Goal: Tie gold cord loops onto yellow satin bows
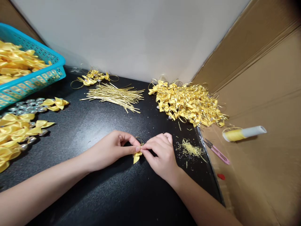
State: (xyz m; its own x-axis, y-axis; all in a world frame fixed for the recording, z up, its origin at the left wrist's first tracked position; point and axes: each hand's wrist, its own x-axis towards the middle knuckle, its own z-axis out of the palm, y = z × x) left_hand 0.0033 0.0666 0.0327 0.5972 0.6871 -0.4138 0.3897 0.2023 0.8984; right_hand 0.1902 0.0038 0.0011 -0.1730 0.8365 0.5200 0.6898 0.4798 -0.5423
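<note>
Both hands meet low over the black table. My left hand pinches a small yellow ribbon bow between thumb and index finger; one pointed ribbon tail hangs below the fingertips. A thin gold wire loop rises just behind the bow. My right hand is closed in a pinch at the bow's right side, its fingertips touching the left ones. What exactly lies between the right fingertips is too small to make out.
Gold wire ties lie behind the hands, finished bows piled to their right. Thread scraps, pink snips and a thread spool are at right. A turquoise basket, silver beads and loose bows stand left.
</note>
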